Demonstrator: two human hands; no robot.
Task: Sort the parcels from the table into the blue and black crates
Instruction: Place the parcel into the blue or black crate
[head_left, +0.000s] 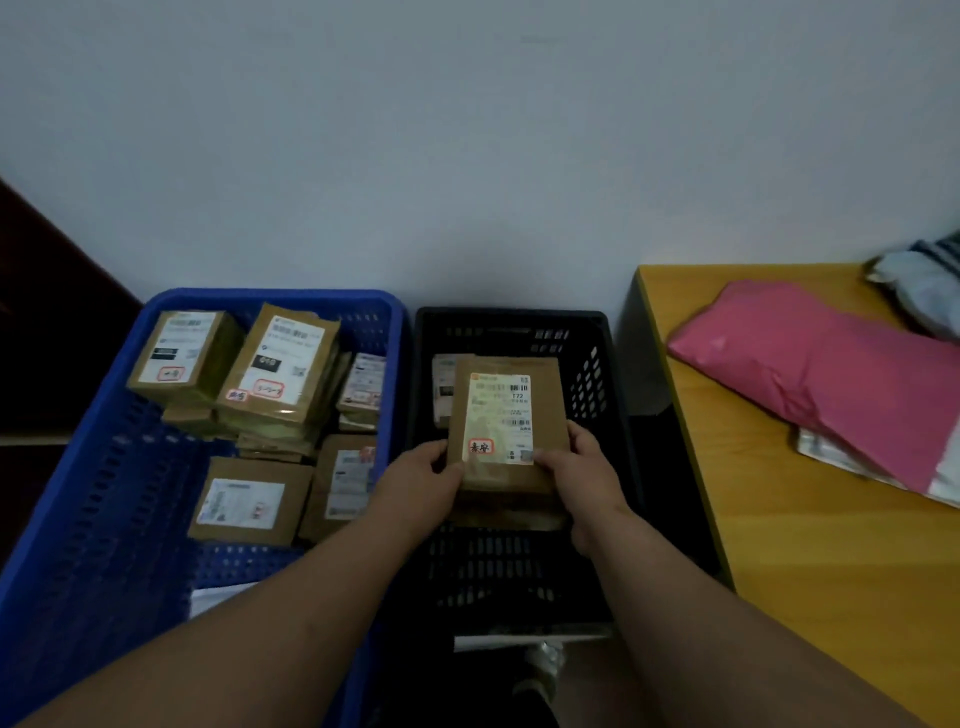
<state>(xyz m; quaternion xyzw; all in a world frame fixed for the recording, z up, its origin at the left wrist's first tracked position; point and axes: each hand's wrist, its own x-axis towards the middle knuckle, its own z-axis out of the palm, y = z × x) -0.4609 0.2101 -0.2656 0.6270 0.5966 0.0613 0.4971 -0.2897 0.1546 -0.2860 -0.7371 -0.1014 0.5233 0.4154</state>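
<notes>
Both hands, left hand (423, 475) and right hand (582, 467), pinch 1 brown parcel (506, 421) by its near corners, label up, presumably to lower it level into the black crate (597, 364).

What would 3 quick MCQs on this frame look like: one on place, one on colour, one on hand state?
1. Over which container is the held parcel?
A. blue crate
B. black crate
C. table

2. What colour is the large mailer bag on the table?
A. pink
B. green
C. yellow

3. How is the held parcel gripped?
A. left hand only
B. right hand only
C. both hands

Answers:
1 B: the parcel sits within the walls of the black crate, not the blue crate.
2 A: the pink mailer bag lies on the wooden top.
3 C: the left hand and right hand grip its lower corners.
</notes>
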